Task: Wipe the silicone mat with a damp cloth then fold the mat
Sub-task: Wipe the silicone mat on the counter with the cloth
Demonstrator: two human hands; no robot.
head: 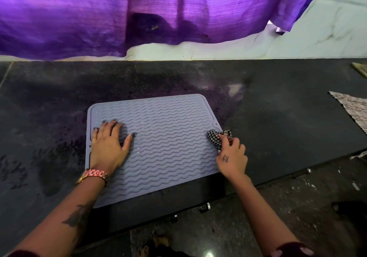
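Observation:
A grey silicone mat [168,137] with wavy ridges lies flat on the dark stone counter [278,117], its near edge close to the counter's front. Wet streaks glint on its ridges. My left hand [109,145] presses flat on the mat's left part, fingers spread. My right hand [231,157] grips a bunched black-and-white checked cloth [216,138] at the mat's right edge, the cloth touching the mat.
A purple curtain [139,12] hangs over the white wall behind the counter. A patterned cloth [353,108] lies at the counter's right edge, with a wooden piece [360,68] farther back. Drawer knobs [204,207] show below the counter front. The counter looks wet in patches.

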